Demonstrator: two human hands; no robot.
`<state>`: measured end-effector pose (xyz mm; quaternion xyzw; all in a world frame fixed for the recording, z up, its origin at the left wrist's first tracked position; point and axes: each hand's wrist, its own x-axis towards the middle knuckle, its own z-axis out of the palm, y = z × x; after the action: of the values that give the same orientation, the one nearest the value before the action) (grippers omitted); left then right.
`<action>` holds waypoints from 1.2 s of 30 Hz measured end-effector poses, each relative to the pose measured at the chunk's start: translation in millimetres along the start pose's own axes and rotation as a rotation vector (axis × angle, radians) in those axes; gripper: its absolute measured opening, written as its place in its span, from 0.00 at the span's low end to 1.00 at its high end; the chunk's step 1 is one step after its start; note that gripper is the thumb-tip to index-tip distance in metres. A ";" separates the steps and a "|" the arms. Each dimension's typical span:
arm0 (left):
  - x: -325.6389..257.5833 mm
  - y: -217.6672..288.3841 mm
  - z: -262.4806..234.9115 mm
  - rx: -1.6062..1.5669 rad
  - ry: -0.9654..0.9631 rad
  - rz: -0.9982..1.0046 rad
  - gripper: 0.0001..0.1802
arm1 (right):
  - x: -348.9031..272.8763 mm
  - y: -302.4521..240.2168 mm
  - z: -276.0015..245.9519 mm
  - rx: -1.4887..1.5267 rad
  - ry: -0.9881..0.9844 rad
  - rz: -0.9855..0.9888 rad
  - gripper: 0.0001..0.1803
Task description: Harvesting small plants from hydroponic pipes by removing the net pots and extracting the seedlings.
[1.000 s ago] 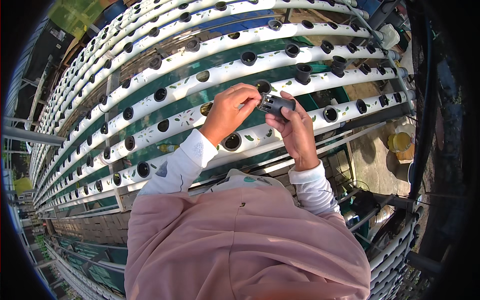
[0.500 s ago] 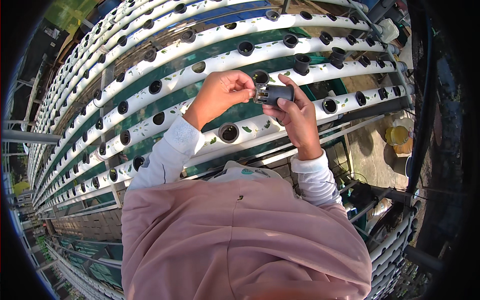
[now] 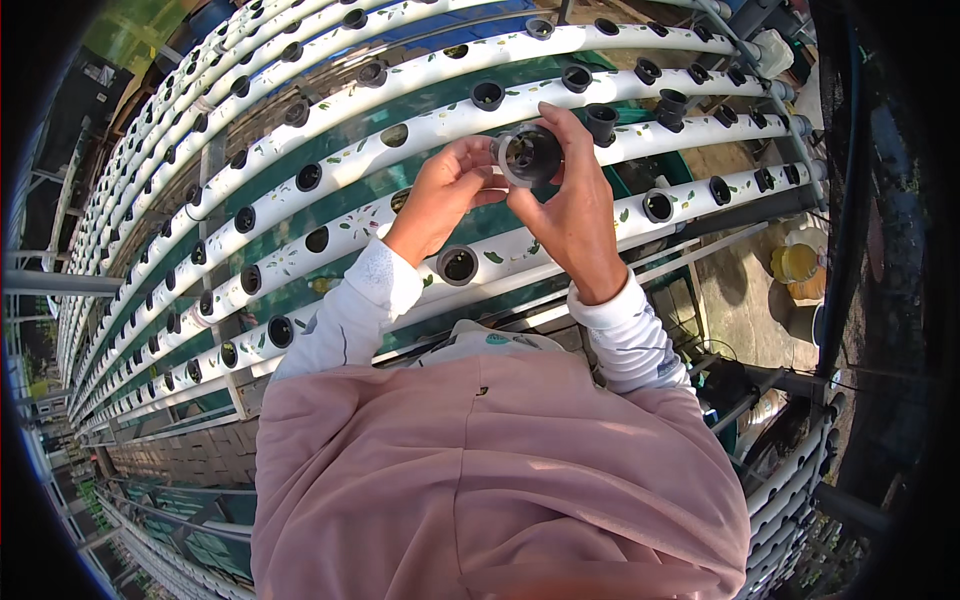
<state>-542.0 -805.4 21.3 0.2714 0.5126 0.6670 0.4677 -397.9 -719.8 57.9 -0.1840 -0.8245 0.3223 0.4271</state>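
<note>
My right hand (image 3: 578,205) grips a black net cup (image 3: 540,155) from its right side, fingers and thumb around it. The cup's round mouth is turned up toward me, and its dark inside shows a few small, unclear bits. My left hand (image 3: 448,200) is at the cup's left side with its fingers bent and close together. Whether its fingertips pinch anything there is too small to make out. Below both hands runs a white pipe (image 3: 530,248) with round holes, and a black cup (image 3: 458,265) sits in it.
Several rows of white pipes (image 3: 440,125) stretch across the view, with black cups in many holes and small green leaf bits scattered on top. Taller black cups (image 3: 601,122) stick up at the right. Yellow containers (image 3: 795,265) stand on the floor at the right.
The cup has turned from lying sideways to showing its round mouth upward. My right hand has shifted left and up around it, and my left hand has dropped slightly.
</note>
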 end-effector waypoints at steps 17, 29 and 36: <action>18.3 4.0 -2.6 -0.638 0.130 -0.061 0.15 | 18.7 -5.5 13.0 0.044 -0.001 -0.204 0.31; 26.3 3.7 2.7 -0.781 -0.118 0.085 0.17 | 42.0 -6.7 19.4 -0.402 0.001 -0.497 0.22; 23.5 3.7 1.0 -0.798 -0.096 0.110 0.16 | 44.7 -5.4 24.9 -0.432 -0.028 -0.481 0.24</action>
<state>-552.2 -783.9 22.4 0.1263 0.1758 0.8241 0.5235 -444.0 -707.2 77.1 -0.0657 -0.8994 0.0320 0.4309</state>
